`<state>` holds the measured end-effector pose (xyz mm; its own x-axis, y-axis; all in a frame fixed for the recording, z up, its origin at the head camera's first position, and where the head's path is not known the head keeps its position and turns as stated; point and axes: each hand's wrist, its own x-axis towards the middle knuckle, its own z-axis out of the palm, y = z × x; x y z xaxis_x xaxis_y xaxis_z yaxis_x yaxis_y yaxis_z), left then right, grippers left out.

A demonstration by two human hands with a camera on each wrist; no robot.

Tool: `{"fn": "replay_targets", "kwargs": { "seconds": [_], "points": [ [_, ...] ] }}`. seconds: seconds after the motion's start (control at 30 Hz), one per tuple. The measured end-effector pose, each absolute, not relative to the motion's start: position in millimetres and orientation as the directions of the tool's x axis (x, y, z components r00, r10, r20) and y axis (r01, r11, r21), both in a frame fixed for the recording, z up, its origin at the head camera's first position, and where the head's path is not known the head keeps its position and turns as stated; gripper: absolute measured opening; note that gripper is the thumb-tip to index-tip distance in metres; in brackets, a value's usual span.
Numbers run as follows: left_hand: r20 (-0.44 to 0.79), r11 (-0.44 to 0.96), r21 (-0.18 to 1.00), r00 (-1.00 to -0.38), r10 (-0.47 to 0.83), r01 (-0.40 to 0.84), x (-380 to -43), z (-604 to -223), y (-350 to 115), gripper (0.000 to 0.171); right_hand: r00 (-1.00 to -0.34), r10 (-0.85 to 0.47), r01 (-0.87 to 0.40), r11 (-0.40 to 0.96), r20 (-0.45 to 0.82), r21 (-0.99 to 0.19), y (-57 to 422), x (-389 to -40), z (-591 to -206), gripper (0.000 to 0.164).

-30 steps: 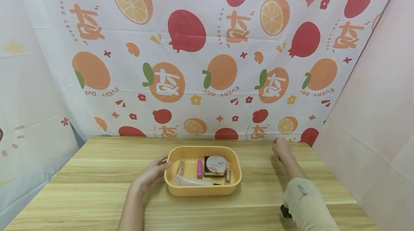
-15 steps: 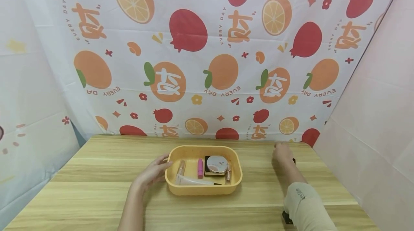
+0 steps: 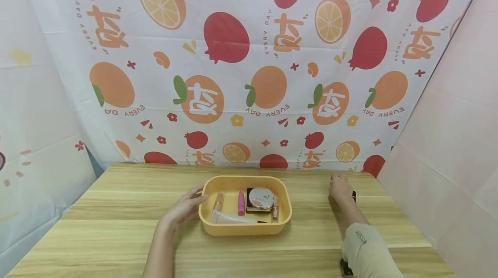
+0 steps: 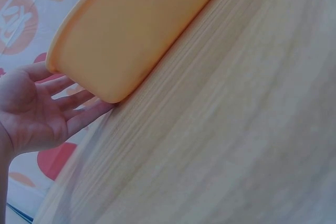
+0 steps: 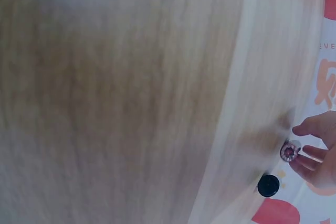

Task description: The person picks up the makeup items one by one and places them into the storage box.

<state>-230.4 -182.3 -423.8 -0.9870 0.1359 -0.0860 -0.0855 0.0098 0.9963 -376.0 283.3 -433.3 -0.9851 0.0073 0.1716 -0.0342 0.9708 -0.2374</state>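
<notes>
My left hand (image 3: 183,206) rests against the left end of a yellow plastic basket (image 3: 245,229) on the table. In the left wrist view its fingers are mostly straight, reaching from the rim to the lower corner. Inside the basket lie a pink tube (image 3: 241,203), a round silvery compact (image 3: 261,199) on a dark square case, a clear squeeze tube (image 3: 235,218) and two slim cosmetic tubes. At the back right is my right hand (image 3: 341,189). In the right wrist view, thumb and fingers are spread beside a small pinkish round-ended item (image 5: 289,151), close to a black round-topped item (image 5: 269,185).
A wooden table (image 3: 116,226) carries everything. Fruit-printed cloth (image 3: 249,96) hangs along its back edge, with pale cloth at both sides. A black object (image 3: 345,266) shows beneath the right sleeve (image 3: 367,247).
My right hand has drawn slightly back toward me, its fingers loosening. A black item has come into sight just right of it. The left hand and basket stay in place.
</notes>
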Motion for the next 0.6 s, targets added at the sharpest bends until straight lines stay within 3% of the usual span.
{"fn": "replay_targets", "kwargs": {
  "seconds": [0.27, 0.6],
  "points": [
    [-0.087, 0.007, 0.996, -0.987, 0.137, -0.086, -229.4, -423.3, -182.7, 0.055, -0.984, 0.082, 0.031, 0.953, 0.159, -0.302, 280.1, -375.3, -434.8, 0.034],
    [-0.085, 0.006, 0.996, -0.986, 0.141, -0.085, -228.9, -422.1, -182.2, 0.055, -0.984, 0.108, 0.062, 0.953, 0.141, -0.296, 278.1, -372.1, -436.2, 0.025]
  ]
}}
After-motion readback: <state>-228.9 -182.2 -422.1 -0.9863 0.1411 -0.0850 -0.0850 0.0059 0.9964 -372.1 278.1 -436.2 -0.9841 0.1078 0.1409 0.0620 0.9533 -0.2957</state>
